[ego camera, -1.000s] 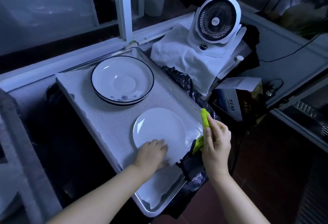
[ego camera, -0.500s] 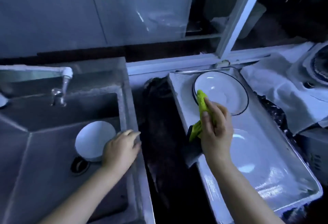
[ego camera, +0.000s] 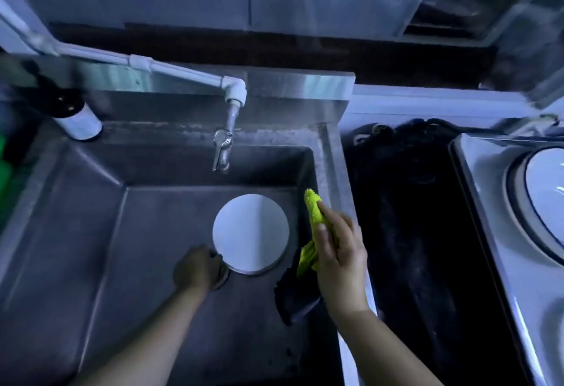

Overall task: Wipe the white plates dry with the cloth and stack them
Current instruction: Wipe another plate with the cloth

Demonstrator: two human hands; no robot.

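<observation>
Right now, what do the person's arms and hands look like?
The left hand and right hand wear no gloves. Both arms are bare up to the frame edge, with no sleeves, watch or bracelet showing. Rings cannot be told in the dim light.

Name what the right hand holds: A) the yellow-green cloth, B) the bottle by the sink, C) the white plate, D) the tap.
A: the right hand has its thumb and fingers curled round the yellow-green cloth, above the right side of the sink.
</observation>
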